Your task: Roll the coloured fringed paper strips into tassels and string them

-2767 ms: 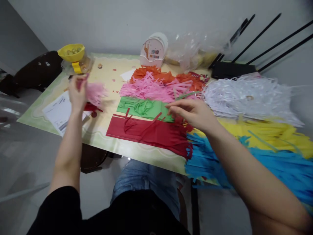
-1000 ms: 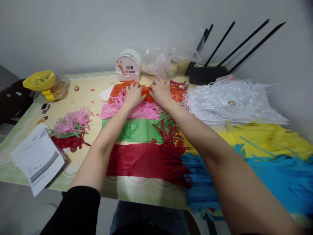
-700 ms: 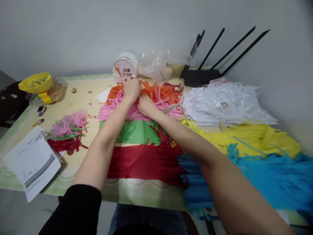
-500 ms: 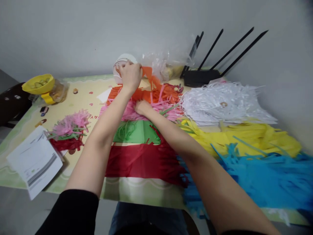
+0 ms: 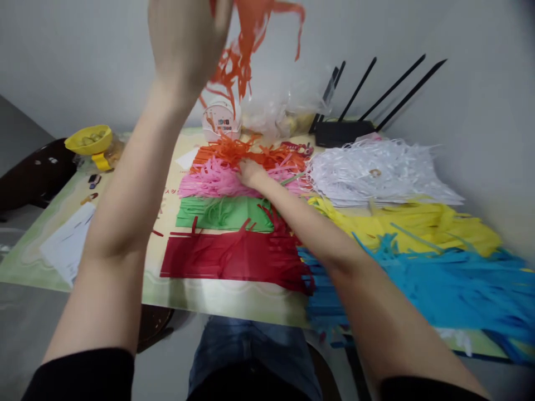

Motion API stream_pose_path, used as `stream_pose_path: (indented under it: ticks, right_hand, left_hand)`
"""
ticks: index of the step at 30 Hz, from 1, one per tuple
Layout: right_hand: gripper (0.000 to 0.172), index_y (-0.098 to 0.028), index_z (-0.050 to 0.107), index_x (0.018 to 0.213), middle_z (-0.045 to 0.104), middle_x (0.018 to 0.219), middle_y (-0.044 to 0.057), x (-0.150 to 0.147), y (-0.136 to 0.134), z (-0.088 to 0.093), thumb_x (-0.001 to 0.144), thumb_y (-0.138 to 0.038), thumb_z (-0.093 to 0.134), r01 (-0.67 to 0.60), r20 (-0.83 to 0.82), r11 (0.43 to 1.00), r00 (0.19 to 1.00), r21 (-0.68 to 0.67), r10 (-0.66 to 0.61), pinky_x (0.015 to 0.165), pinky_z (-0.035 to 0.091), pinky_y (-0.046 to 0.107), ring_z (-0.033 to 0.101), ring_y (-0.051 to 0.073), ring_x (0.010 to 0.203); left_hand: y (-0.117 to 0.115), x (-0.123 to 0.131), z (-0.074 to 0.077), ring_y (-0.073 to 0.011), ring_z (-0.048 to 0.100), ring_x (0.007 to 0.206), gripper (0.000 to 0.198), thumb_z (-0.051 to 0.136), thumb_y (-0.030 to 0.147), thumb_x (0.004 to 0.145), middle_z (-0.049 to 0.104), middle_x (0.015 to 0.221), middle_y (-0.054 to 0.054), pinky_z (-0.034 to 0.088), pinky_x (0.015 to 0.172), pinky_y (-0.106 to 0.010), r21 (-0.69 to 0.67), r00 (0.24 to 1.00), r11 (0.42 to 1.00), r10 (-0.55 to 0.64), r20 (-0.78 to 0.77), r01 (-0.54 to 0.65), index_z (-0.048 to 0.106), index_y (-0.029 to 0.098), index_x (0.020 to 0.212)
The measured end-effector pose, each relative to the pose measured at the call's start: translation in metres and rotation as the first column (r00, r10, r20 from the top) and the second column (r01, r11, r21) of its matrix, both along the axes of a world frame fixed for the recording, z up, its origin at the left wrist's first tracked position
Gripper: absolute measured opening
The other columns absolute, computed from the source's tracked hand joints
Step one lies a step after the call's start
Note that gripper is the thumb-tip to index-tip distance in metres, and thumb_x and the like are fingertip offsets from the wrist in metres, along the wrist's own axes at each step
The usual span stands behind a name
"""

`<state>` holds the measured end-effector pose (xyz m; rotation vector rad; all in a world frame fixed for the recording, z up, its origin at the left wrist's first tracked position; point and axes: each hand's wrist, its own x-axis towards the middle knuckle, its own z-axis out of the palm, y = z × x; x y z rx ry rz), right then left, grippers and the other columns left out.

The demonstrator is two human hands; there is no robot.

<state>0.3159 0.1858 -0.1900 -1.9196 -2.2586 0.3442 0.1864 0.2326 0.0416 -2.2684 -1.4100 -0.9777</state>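
Note:
My left hand (image 5: pixel 184 39) is raised high near the top of the view, closed on a sheet of orange fringed paper (image 5: pixel 251 39) whose strips dangle down. My right hand (image 5: pixel 251 171) presses down where the pink fringed paper (image 5: pixel 209 181) meets the orange fringed pile (image 5: pixel 234 151) on the table; its fingers are curled, hidden partly by paper. Below lie a green fringed sheet (image 5: pixel 217 210) and a red fringed sheet (image 5: pixel 225 259).
White shredded paper (image 5: pixel 376 170), yellow fringe (image 5: pixel 418 228) and blue fringe (image 5: pixel 418 284) fill the table's right side. A small white tin (image 5: pixel 220 120), a clear plastic bag (image 5: pixel 280 111), a black router with antennas (image 5: pixel 346 131), a yellow bowl (image 5: pixel 88 139) and a printed sheet (image 5: pixel 67 248) sit around.
My left hand has lifted an orange fringed sheet from the pile high into the air. My right hand stayed pressing on the pink and orange paper.

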Motion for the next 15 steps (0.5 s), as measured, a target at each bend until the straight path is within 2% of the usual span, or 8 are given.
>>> stream_pose_path:
  ticks: [1,3,5,7,8,10,13,15]
  right_hand:
    - [0.038,-0.004,0.070,0.126,0.070,0.132,0.025,0.003,-0.022,0.012,0.102,-0.022,0.048,-0.029,-0.011,0.999,1.000,0.020,0.029,0.106,0.049,0.038,0.065,0.032,0.128]
    - [0.037,-0.013,0.074,0.116,0.078,0.114,0.017,0.009,-0.073,0.037,0.105,-0.032,0.045,-0.072,-0.047,0.993,0.996,0.093,0.077,0.100,0.052,0.038,0.071,0.029,0.112]
    - [0.041,-0.018,0.073,0.119,0.076,0.114,0.014,0.016,-0.119,0.059,0.107,-0.039,0.040,-0.026,-0.166,0.921,0.981,0.390,0.098,0.101,0.052,0.043,0.069,0.029,0.111]
    - [0.046,-0.020,0.064,0.139,0.067,0.137,0.017,0.023,-0.150,0.075,0.104,-0.044,0.048,0.013,-0.175,0.825,0.979,0.565,0.104,0.111,0.046,0.055,0.059,0.036,0.131]
    - [0.052,-0.020,0.058,0.146,0.061,0.148,0.017,0.026,-0.159,0.080,0.100,-0.045,0.054,-0.003,-0.157,0.802,0.980,0.597,0.121,0.115,0.042,0.059,0.052,0.038,0.141]
    - [0.053,-0.023,0.060,0.145,0.059,0.151,0.014,0.033,-0.164,0.084,0.095,-0.040,0.063,-0.103,-0.119,0.824,0.972,0.558,0.202,0.120,0.037,0.062,0.049,0.038,0.145]
    - [0.020,-0.024,0.075,0.108,0.077,0.108,0.006,0.047,-0.163,0.084,0.092,-0.032,0.065,-0.247,-0.199,0.873,0.913,0.421,0.355,0.110,0.047,0.053,0.068,0.028,0.109]
    - [0.013,-0.022,0.074,0.089,0.072,0.082,0.001,0.057,-0.167,0.086,0.090,-0.032,0.067,-0.255,-0.307,0.880,0.868,0.400,0.391,0.094,0.053,0.044,0.068,0.021,0.085]
  left_hand:
    - [-0.033,-0.004,-0.007,-0.0289,0.058,0.132,0.034,0.044,0.013,0.100,0.066,0.137,-0.011,0.041,0.119,-0.049,0.012,0.992,0.994,0.105,-0.076,-0.105,0.061,0.021,0.128]
    - [-0.094,-0.011,-0.030,-0.0340,0.067,0.119,0.032,0.046,0.013,0.097,0.073,0.118,-0.015,0.050,0.106,-0.052,-0.105,0.966,0.990,0.065,-0.249,-0.094,0.066,0.018,0.122]
    - [-0.135,-0.018,-0.055,-0.0357,0.071,0.108,0.022,0.054,0.014,0.093,0.073,0.096,-0.013,0.053,0.098,-0.050,-0.275,0.966,0.960,-0.023,-0.258,-0.051,0.069,0.018,0.107]
    - [-0.156,-0.026,-0.075,-0.0345,0.072,0.101,0.011,0.059,0.017,0.089,0.069,0.083,-0.010,0.053,0.095,-0.046,-0.407,0.965,0.912,-0.146,-0.220,0.046,0.068,0.019,0.095]
    - [-0.162,-0.029,-0.082,-0.0330,0.072,0.099,0.008,0.060,0.019,0.088,0.067,0.079,-0.008,0.053,0.095,-0.044,-0.451,0.955,0.886,-0.219,-0.199,0.109,0.067,0.020,0.090]
    - [-0.170,-0.036,-0.090,-0.0291,0.072,0.095,0.004,0.062,0.023,0.086,0.065,0.075,-0.005,0.054,0.092,-0.040,-0.522,0.918,0.820,-0.363,-0.159,0.234,0.065,0.021,0.084]
    - [-0.183,-0.047,-0.092,-0.0235,0.071,0.088,0.010,0.065,0.028,0.084,0.062,0.069,-0.002,0.055,0.088,-0.034,-0.598,0.891,0.731,-0.450,-0.063,0.327,0.062,0.021,0.077]
    - [-0.190,-0.056,-0.091,-0.0215,0.071,0.082,0.013,0.069,0.029,0.081,0.061,0.067,0.000,0.056,0.086,-0.033,-0.637,0.889,0.684,-0.457,0.005,0.355,0.063,0.020,0.076]
